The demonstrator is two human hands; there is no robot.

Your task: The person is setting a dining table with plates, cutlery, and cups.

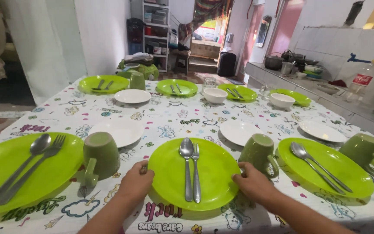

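Left hand (136, 182) and right hand (253, 184) clamped on one green plate (213, 171) bearing one spoon (187, 167), one fork (196, 173).

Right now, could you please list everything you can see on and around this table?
Lime-green plates: seven or eight, around the table edge; the centre near one is held by both hands.
Spoon-and-fork pairs: one on each plate where visible.
Green mugs: four upside down beside plates; three near, one far left.
White saucers: five, inward of the plates.
White bowls: two, far side.
Tablecloth: one, white with cartoon prints.
Plastic bottle: one, clear, counter at right.
Pots and dishes: several, on that counter.
Shelf unit: one, back wall.
Left hand: on the plate's left rim.
Right hand: on its right rim.
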